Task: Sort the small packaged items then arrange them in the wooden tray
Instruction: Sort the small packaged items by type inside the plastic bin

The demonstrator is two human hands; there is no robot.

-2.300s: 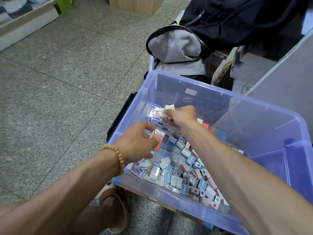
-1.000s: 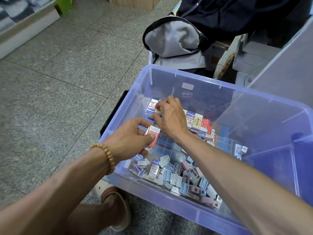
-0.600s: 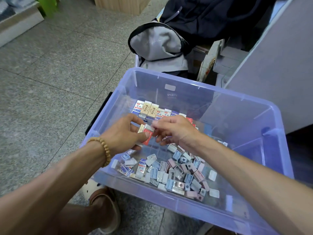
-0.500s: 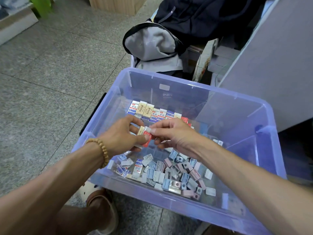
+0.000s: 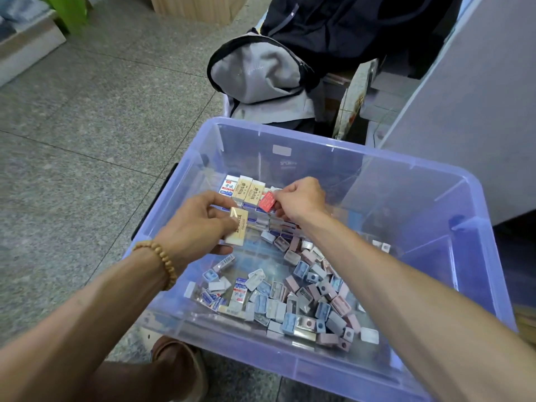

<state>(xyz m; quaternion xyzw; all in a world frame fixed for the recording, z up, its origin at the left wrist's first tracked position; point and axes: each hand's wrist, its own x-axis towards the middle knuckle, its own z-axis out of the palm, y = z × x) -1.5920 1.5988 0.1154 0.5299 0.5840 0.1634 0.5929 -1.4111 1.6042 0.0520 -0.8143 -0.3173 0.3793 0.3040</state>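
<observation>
My left hand (image 5: 197, 224): grip pinching a cream rectangular packaged eraser (image 5: 238, 227). My right hand (image 5: 301, 198): pinching a small red packet (image 5: 266, 202), at 12 o'clock inside the translucent blue plastic bin (image 5: 333, 149).

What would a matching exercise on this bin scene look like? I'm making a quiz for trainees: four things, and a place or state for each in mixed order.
Things:
1. red packet
2. cream packet
3. row of sorted packets
4. loose pile of small items

Places or states:
A. pinched by the left hand
B. lined up at the far side of the blue bin
C. scattered on the bin's near floor
D. pinched by the right hand

Pairs: 1-D, 2-A, 3-B, 4-C
</observation>
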